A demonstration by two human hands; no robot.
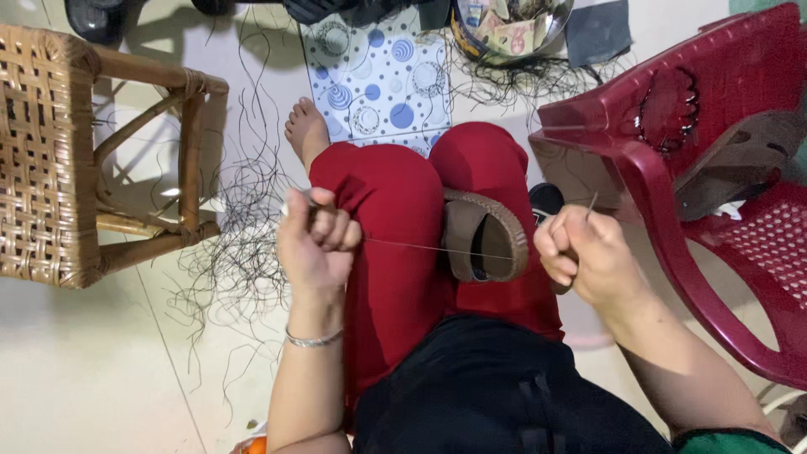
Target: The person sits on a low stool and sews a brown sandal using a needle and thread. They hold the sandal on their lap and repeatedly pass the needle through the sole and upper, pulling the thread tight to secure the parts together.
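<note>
A woven cane stool (46, 155) stands at left, loose black strands (239, 227) strewn on the floor beside it. The left hand (315, 244) is fisted around 1 end of a thin taut thread (420, 246); the right hand (580, 252) pinches the other, near the red plastic chair (714, 193). Pulled harder, the thread could likely snap or slip

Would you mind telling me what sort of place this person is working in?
Probably a home floor used as a craft spot: a woven cane stool, a red plastic chair and loose dark threads strewn on the pale floor, while both hands pull a strand taut.
</note>
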